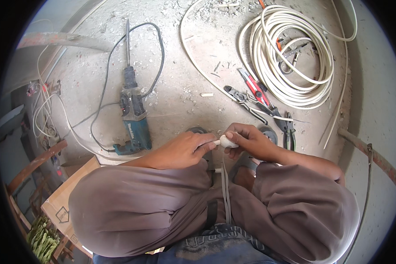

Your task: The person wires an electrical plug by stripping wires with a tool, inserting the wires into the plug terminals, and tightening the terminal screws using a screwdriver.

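My left hand (193,148) is closed, pinching a white cable end (217,142) between thumb and fingers above my feet. Against its tip sits a small, rounded white piece (228,141), gripped by the thumb and fingers of my right hand (252,141). What exactly this piece is cannot be made out. Just beyond my hands lie pliers (240,97) with dark handles, a red-handled cutter (253,88) and green-and-black pliers (289,132). A blue-green rotary hammer drill (135,119) with a long bit rests on the floor left of my hands.
A big coil of white cable (310,94) lies at the far right, with tools inside its loop. Rubble (167,33) is scattered over the floor (185,110). On the left stand a cardboard box (57,204) and a tangle of wires (44,114). Rusty bars (383,165) flank both sides.
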`<action>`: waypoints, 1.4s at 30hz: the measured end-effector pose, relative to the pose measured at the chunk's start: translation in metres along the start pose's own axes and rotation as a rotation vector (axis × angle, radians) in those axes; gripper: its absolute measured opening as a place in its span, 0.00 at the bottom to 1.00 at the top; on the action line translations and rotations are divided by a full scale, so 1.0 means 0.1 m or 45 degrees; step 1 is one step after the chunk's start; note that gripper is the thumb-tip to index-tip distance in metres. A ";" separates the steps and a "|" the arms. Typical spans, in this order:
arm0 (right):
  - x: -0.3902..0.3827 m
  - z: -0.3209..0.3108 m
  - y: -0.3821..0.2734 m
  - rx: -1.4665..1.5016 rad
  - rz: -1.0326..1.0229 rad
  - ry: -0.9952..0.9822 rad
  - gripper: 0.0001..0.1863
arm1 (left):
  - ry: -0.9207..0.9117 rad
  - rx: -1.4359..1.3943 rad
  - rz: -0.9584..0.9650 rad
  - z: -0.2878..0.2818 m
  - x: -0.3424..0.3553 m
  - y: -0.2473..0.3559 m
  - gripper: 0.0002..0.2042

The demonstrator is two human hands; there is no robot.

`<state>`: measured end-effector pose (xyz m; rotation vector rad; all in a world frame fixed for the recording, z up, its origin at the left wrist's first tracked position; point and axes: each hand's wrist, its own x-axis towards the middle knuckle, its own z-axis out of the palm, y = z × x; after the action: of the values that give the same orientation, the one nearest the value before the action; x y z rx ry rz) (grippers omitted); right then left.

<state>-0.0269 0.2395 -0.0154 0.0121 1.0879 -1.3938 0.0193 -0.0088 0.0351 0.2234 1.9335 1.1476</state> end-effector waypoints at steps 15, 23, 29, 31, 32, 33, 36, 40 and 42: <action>-0.15 0.01 0.10 -1.284 -0.930 0.006 0.24 | -0.169 -0.109 0.132 -0.01 -0.07 0.08 0.12; -0.20 0.01 0.02 -0.338 -0.177 -0.233 0.18 | -0.183 0.155 0.067 0.02 -0.06 0.16 0.09; -0.24 0.10 0.08 -1.319 -0.923 -0.014 0.23 | -0.097 -0.099 0.163 0.17 -0.11 0.05 0.10; -0.22 0.10 0.06 -1.598 -1.024 -0.035 0.24 | -0.081 -0.158 0.185 0.19 -0.12 0.02 0.11; -0.22 0.10 0.05 -1.507 -0.965 -0.028 0.23 | -0.080 -0.141 0.181 0.18 -0.11 0.02 0.11; -0.22 0.11 0.03 -1.416 -0.907 -0.020 0.22 | -0.078 -0.123 0.176 0.17 -0.10 0.02 0.12; -0.21 0.14 -0.01 -0.862 -0.601 -0.078 0.18 | -0.053 0.129 0.253 0.10 -0.09 0.02 0.11; -0.17 0.04 0.01 0.420 0.304 -0.414 0.22 | -0.067 0.424 0.248 0.00 -0.04 0.11 0.10; -0.18 0.03 -0.05 0.196 0.254 -0.406 0.25 | -0.105 0.462 0.245 -0.03 -0.03 0.12 0.11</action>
<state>-0.0255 0.2504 0.0001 0.0093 0.6940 -1.2455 0.0161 -0.0056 0.0471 0.6537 2.0684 0.8818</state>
